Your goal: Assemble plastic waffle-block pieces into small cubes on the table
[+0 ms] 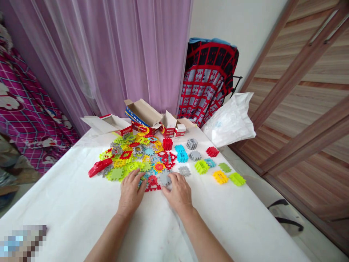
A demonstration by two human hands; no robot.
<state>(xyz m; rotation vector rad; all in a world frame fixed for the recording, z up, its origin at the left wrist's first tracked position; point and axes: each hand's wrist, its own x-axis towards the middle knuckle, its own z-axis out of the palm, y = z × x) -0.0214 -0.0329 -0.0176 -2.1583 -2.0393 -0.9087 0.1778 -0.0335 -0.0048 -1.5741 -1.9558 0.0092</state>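
Note:
A heap of flat, toothed plastic building tiles point(136, 154) in green, yellow, red, grey and blue lies on the white table point(81, 211). My left hand point(131, 193) rests palm down at the heap's near edge, fingers touching green and blue tiles. My right hand point(178, 191) lies palm down beside it, fingertips on a grey tile point(165, 179). Between the two hands lies a red triangular piece point(152, 185). Neither hand visibly grips anything. A red plastic piece point(99, 167) lies at the heap's left.
Stacked tile blocks stand to the right: red point(167, 143), blue point(182, 155), grey point(192, 143), green point(201, 166), yellow point(220, 177). Open cardboard boxes point(143, 118) sit at the table's far edge. A white plastic bag point(231, 122), a draped chair point(208, 83) and purple curtains stand behind.

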